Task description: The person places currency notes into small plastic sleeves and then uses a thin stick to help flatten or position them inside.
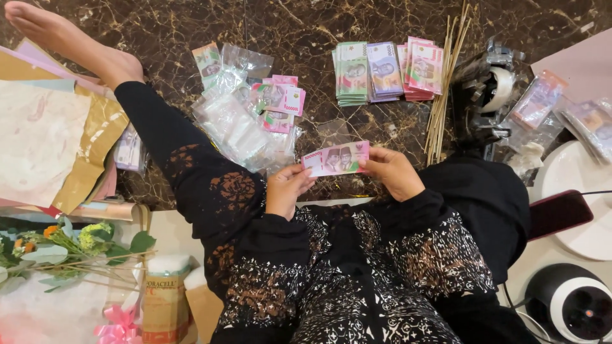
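Close above the lap, over the dark marble floor (306, 25), the left hand (287, 189) and the right hand (393, 172) hold one pink banknote (336, 158) flat between them; the fingers of each hand are closed on one short end, left end and right end. Just beyond the left hand lies a heap of clear plastic sleeves (239, 124), some with pink notes inside. Farther away, near the top, stacks of banknotes (387, 70) stand in a row, green, purple and red. Thin wooden sticks (446, 76) lie just beside the stacks, and a tape dispenser (494, 89) is to the right of them.
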